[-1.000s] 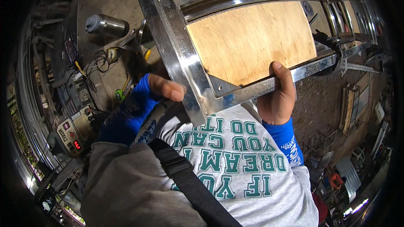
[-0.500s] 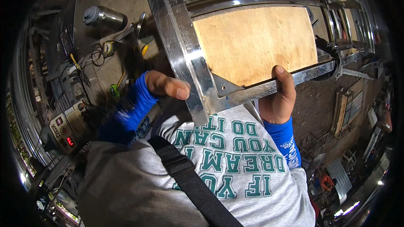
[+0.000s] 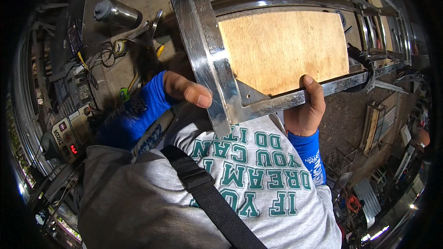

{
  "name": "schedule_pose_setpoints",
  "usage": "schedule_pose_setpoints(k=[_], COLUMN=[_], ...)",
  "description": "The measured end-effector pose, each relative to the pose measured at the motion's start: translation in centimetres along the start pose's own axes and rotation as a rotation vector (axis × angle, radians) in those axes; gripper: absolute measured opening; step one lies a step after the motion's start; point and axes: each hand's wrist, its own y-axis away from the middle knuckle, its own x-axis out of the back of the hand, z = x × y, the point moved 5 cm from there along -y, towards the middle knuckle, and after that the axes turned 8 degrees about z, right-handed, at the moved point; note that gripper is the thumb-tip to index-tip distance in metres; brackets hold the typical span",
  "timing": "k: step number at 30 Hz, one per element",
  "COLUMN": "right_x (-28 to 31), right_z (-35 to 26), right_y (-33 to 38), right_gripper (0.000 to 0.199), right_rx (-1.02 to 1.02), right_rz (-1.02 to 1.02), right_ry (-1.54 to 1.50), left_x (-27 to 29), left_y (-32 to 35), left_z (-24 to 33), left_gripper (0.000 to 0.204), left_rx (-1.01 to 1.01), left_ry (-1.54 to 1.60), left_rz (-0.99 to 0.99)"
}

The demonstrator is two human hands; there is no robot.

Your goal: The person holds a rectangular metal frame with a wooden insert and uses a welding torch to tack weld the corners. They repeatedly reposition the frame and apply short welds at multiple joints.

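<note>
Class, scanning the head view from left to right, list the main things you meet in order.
Welding machine with red display → metal flask → left hand → corner of the metal frame → plywood panel → right hand.

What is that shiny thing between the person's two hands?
In the head view, the corner of a shiny metal frame with a triangular brace lies between the left hand and the right hand, backed by a pale plywood board.

At the near left, a boxy welding machine [image 3: 69, 136] showed a small dark display [image 3: 73, 149] with red glowing digits. A small red-and-white rectangular label [image 3: 62, 126] sat just above it on the pale front panel.
</note>
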Motion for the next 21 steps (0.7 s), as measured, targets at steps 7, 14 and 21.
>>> schedule_pose_setpoints(k=[7, 14, 21], right_x=[0.1, 3.0, 1.7], right_z=[0.3, 1.7, 1.1], right_y=[-0.2, -1.6, -0.6], right_gripper=[0.049, 0.026, 0.032], right_rx=[-0.022, -0.073, -0.032], right_rz=[-0.029, -0.341, -0.181], right_ry=[-0.013, -0.181, -0.074], left_x=[-0.2, -0.6, -1.0], left_y=[0.2, 0.4, 0.5], left_z=[-0.1, -0.3, -0.2], left_gripper=[0.046, 0.045, 0.044], left_rx=[0.014, 0.018, 0.049], left_ry=[0.004, 0.016, 0.026], left_rz=[0.000, -0.011, -0.007])
